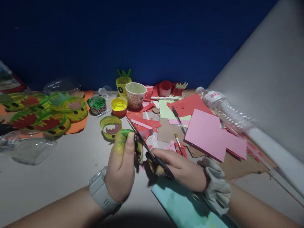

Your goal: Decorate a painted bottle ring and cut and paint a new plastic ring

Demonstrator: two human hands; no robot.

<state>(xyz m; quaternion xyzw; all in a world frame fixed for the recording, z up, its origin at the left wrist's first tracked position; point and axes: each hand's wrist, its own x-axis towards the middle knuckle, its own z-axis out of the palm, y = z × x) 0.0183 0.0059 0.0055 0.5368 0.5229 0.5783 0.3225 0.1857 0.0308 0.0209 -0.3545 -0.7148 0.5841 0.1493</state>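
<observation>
In the head view, my right hand [176, 168] is closed around the black handles of a pair of scissors [143, 140], whose blades point up and to the left. My left hand [121, 161], with green and yellow paint on its fingers, pinches a small dark piece [136, 137] right beside the blades. Whether the blades touch that piece I cannot tell. Just beyond my left hand stands a yellow-green painted ring [104, 131] with a brownish paper cutout in it.
Painted rings [76, 115] cluster at left near a clear plastic piece [26, 148]. Green paint [97, 102], yellow paint [119, 105] and a paper cup [136, 97] stand at the back. Pink paper [204, 133], a pen [178, 119] and a bottle [223, 107] lie right; a teal sheet [184, 205] in front.
</observation>
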